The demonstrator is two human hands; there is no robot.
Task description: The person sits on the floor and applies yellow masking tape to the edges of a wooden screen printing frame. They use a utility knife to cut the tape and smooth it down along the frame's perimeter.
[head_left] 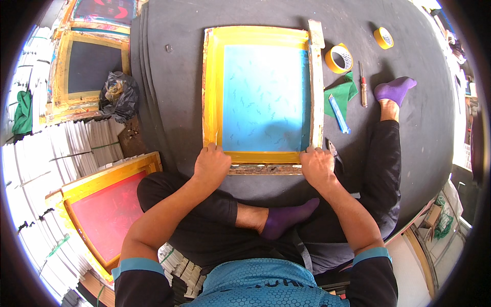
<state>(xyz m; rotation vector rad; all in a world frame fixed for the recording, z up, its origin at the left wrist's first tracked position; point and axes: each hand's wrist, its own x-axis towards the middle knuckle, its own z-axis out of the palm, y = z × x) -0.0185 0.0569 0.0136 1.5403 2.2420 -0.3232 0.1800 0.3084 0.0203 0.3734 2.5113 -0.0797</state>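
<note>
A screen-printing frame (213, 87) lies flat on the dark padded surface in front of me. Its blue mesh (263, 97) carries small dark marks and is bordered by yellow tape. My left hand (212, 165) is closed over the near left corner, fingers curled on the edge. At the near right corner, my right hand (317, 165) grips the frame the same way. Bare, worn wood shows along the right side and the near edge. Beside my right hand lie pliers (333, 149), partly hidden by it.
Right of the frame lie a green cloth (348, 88), a blue utility knife (338, 115), a screwdriver (363, 89) and two yellow tape rolls (331, 64). My outstretched leg (382, 163) borders them. Leftward are a red-mesh frame (110, 215), a black plastic bag (123, 97) and stacked white bundles (46, 158).
</note>
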